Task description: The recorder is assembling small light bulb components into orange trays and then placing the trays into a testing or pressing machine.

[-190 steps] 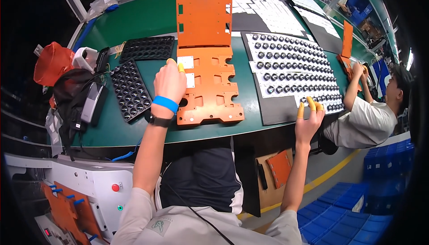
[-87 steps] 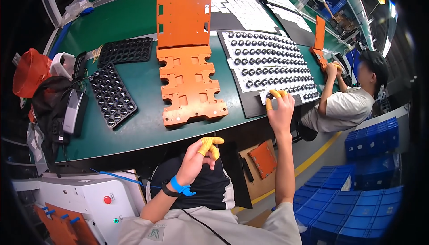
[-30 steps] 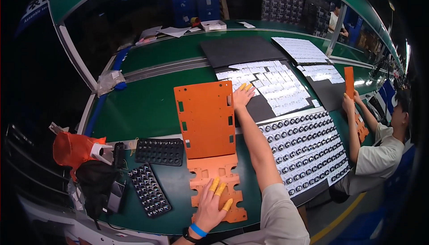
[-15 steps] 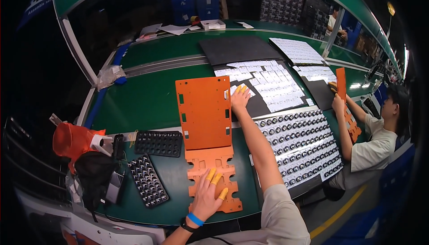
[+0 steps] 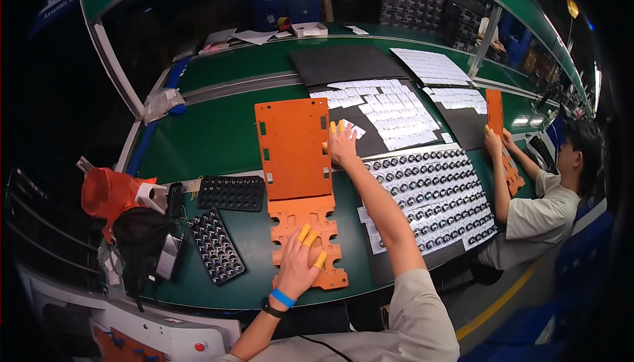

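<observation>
In front of me stands an orange hinged fixture, its flat lid [image 5: 294, 150] raised upright behind a notched base [image 5: 302, 213] on the green table. My left hand [image 5: 298, 266], with yellow finger covers, rests on the base with its fingers spread. My right hand [image 5: 342, 145] is beside the lid's right edge, fingers stretched out, also with yellow covers. Its thumb side meets or overlaps the lid edge; I cannot tell whether it touches. Just behind those fingertips lies a white card [image 5: 354, 129] at the edge of many white cards [image 5: 399, 114] on a black sheet.
Rows of round dark lens-like parts on white cards [image 5: 432, 197] lie to the right. At left are two black trays [image 5: 231, 193], one filled with shiny parts [image 5: 216, 246], and an orange bag [image 5: 109, 193]. A co-worker [image 5: 548, 197] handles another orange fixture [image 5: 495, 114].
The whole view has shifted slightly. My right hand has drawn back a little from the white cards toward the lid's edge, fingers pointing more upward. My left hand stays on the base.
</observation>
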### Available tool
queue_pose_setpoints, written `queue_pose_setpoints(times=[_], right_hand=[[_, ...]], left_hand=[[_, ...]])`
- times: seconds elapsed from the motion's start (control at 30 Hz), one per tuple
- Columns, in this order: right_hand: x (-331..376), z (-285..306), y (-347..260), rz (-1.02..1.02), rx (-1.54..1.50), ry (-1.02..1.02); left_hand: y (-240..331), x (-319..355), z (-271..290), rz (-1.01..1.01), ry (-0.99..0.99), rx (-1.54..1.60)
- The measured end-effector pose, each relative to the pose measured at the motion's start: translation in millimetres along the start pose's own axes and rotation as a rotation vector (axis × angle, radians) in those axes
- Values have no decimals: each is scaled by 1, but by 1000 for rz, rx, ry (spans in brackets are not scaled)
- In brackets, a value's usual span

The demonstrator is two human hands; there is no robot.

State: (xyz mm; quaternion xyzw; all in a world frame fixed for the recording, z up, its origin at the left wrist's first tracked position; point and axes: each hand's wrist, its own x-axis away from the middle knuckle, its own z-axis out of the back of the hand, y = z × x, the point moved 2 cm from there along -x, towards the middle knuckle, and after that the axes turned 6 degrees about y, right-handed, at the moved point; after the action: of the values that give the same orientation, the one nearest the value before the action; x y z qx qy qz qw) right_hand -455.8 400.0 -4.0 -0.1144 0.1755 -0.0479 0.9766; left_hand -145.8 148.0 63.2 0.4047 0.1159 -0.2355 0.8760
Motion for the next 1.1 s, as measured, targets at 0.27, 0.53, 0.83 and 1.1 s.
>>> queue_pose_setpoints(times=[0.27, 0.53, 0.83, 1.1], right_hand=[[2, -37, 0, -3, 238, 198], [3, -6, -12, 211, 279, 171], [-12, 11, -12, 97, 158, 313], [-16, -38, -21, 87, 468, 281]], left_hand=[[7, -1, -8, -26, 4, -6], [3, 1, -3, -29, 20, -37], [2, 2, 0, -23, 30, -47], [2, 1, -1, -12, 5, -27]])
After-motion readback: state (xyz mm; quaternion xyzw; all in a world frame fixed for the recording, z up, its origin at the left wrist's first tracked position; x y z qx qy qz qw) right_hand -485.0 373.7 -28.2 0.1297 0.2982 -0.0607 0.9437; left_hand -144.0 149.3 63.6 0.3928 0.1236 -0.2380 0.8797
